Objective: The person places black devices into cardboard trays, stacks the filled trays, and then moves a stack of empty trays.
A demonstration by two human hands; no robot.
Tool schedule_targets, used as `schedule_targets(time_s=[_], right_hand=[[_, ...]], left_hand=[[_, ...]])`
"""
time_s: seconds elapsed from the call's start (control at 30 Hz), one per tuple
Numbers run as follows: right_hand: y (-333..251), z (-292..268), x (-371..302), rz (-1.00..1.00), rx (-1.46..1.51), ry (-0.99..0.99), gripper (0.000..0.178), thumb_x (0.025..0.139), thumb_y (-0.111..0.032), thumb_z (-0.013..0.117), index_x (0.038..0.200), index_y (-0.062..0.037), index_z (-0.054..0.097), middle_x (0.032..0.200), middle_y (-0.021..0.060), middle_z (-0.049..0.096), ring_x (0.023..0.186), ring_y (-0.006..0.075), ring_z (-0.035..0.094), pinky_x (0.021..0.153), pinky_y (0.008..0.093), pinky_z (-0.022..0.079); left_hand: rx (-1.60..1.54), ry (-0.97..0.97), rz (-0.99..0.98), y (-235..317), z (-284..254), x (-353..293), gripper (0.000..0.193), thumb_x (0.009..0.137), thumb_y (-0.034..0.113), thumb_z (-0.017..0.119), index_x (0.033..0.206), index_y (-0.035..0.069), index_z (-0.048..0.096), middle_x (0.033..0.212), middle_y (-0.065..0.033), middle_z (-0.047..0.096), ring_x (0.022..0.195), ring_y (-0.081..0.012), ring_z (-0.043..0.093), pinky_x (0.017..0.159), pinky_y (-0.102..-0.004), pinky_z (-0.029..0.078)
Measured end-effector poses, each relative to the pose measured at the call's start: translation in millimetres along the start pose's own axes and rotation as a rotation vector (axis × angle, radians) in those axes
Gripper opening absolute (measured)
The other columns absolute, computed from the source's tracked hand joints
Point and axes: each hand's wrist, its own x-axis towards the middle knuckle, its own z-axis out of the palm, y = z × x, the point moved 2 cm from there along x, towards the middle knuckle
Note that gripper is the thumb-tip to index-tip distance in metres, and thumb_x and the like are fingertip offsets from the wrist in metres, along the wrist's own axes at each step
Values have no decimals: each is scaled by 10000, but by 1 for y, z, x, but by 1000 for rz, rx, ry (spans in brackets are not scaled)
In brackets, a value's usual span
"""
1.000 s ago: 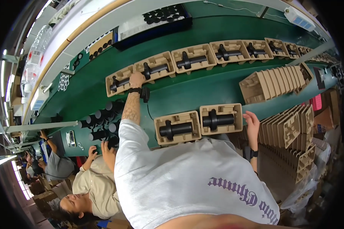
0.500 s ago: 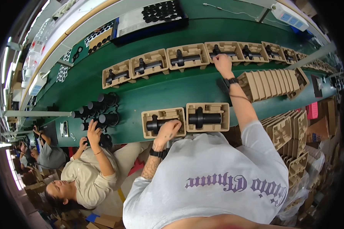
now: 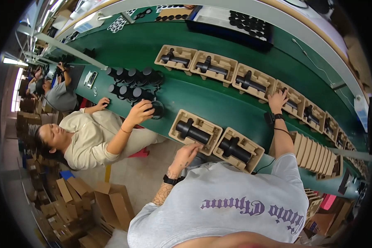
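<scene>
My left hand is at the near rim of a brown moulded tray, with fingers bent and pressed against its edge. A black tube with a side knob lies in that tray. Touching its right side is a second tray with a similar black tube. Farther out, my right hand reaches over the near rim of a tray in the back row. Its fingers are spread beside the black tube there and partly cover it.
Several filled trays form a row along the green bench. Nested empty trays are stacked at the right. On the left, a co-worker's hand touches one of several black cylinders. A dark bin stands behind.
The view has turned, so the bench now slants down to the right. My left hand has left the tube's end for the tray's near rim. The co-worker's hand has lowered to a black cylinder.
</scene>
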Motion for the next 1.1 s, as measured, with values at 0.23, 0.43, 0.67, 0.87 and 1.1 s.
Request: schedule_targets(time_s=[0.23, 0.43, 0.67, 0.87, 1.1], right_hand=[[-98, 4, -7, -157, 26, 8, 369, 738, -321, 646, 739, 49, 642, 1280, 188, 456, 1290, 397, 250, 1007, 622, 207], [-222, 27, 2, -236, 102, 52, 387, 732, -312, 644, 799, 69, 649, 1253, 197, 480, 1265, 389, 301, 1013, 596, 228], [-367, 45, 23, -345, 199, 63, 390, 726, -302, 633, 808, 79, 655, 1200, 225, 510, 1228, 400, 343, 1017, 584, 217], [-472, 61, 24, -369, 168, 59, 398, 728, -369, 611, 834, 5, 695, 1111, 198, 579, 1246, 382, 332, 1015, 571, 196], [-535, 69, 48, -575, 140, -112, 452, 710, -492, 607, 751, -52, 706, 882, 229, 626, 1058, 369, 486, 834, 545, 379]], left_hand=[[-65, 16, -29, -15, -11, 11, 206, 866, 138, 495, 1019, 49, 601, 918, -134, 629, 844, -314, 597, 721, -368, 477], [-59, 85, -41, -36, -43, 2, 219, 863, 119, 484, 1043, 51, 590, 891, -126, 624, 841, -302, 599, 722, -362, 479], [-154, 163, -195, -74, -71, -23, 211, 867, 121, 491, 1041, 64, 597, 894, -131, 623, 830, -298, 598, 720, -361, 474], [-165, 185, -270, -98, -87, -36, 214, 873, 118, 495, 1050, 57, 600, 890, -128, 635, 825, -292, 606, 728, -356, 472], [-142, 108, -174, -97, -103, -12, 184, 873, 111, 504, 1006, 45, 614, 862, -129, 637, 780, -295, 611, 686, -359, 476]])
